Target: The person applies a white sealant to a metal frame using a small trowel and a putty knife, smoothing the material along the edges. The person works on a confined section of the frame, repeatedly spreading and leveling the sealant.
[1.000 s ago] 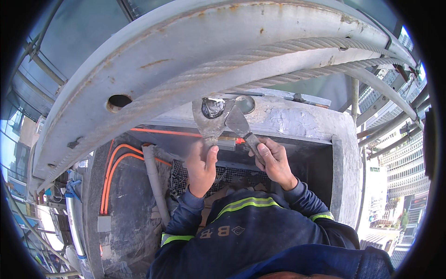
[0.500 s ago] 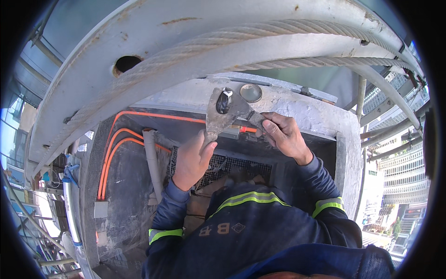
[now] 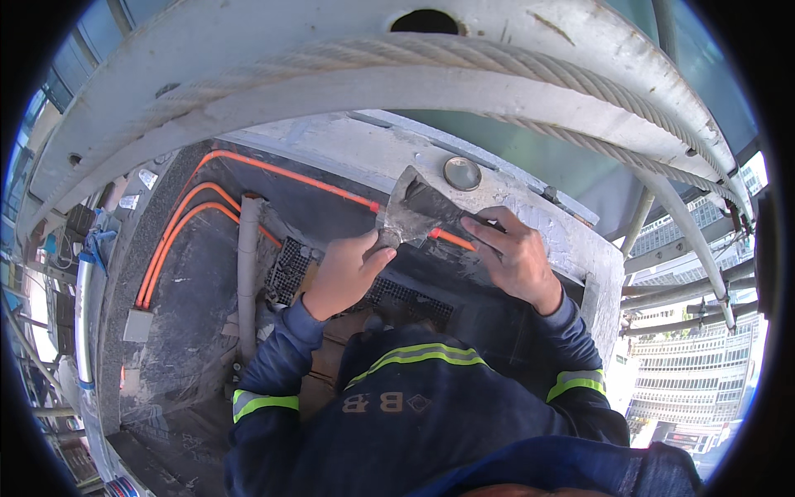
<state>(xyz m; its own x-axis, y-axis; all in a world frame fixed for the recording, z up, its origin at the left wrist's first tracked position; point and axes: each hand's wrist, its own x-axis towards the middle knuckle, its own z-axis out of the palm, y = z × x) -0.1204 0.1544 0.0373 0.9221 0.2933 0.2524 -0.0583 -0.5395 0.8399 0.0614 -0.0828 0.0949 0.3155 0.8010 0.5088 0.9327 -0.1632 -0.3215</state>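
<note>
My right hand (image 3: 520, 263) is closed round the dark handle of a putty knife (image 3: 404, 217), whose wide grey blade points left. A dark patch shows on the blade near the handle. My left hand (image 3: 341, 275) is closed at the blade's lower left corner, thumb and fingers round a small dark piece that touches the blade; whether it is part of the knife I cannot tell. Just beyond the blade, a round tin or lid (image 3: 462, 173) sits on the pale ledge (image 3: 530, 195).
Orange conduits (image 3: 281, 177) run along the dark recess wall and behind the knife. A grey pipe (image 3: 248, 277) stands left of my left arm. Overhead curves a white metal beam (image 3: 331, 95) with a thick wire rope (image 3: 273, 74). Scaffold tubes (image 3: 683, 224) rise at right, with buildings beyond.
The view has shifted, so the round tin and ledge appear further right and the conduits further left. The blade has tilted, and a black-and-white spot seen on it before no longer shows.
</note>
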